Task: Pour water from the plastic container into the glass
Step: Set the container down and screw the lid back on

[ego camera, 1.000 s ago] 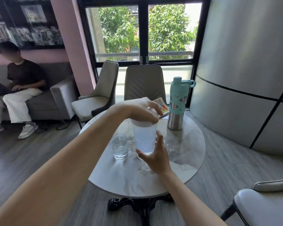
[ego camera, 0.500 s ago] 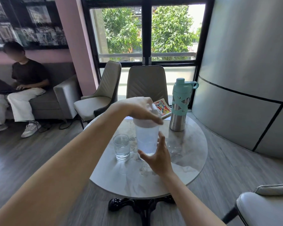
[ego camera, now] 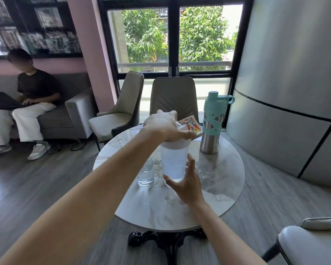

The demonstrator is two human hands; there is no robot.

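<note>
Plastic container [ego camera: 174,165] unmoved on desk [ego camera: 224,180]; left hand [ego camera: 165,125] fingers stay clamped on lid, right hand [ego camera: 187,183] fingers spread, steadying. Lid likely loosening; glass [ego camera: 146,174] waits.

The glass [ego camera: 146,174] stood just left of the plastic container [ego camera: 174,163], crowding that side. A steel bottle [ego camera: 212,129] and booklet [ego camera: 190,125] blocked behind; the near tabletop [ego camera: 161,213] lay open.

The round marble-patterned table top [ego camera: 218,197] looks polished and glossy. The frosted white plastic container [ego camera: 174,161] is translucent and matt; the small clear glass [ego camera: 146,174] shines. The brushed steel bottle [ego camera: 210,138] wears a teal rubbery sleeve.
</note>
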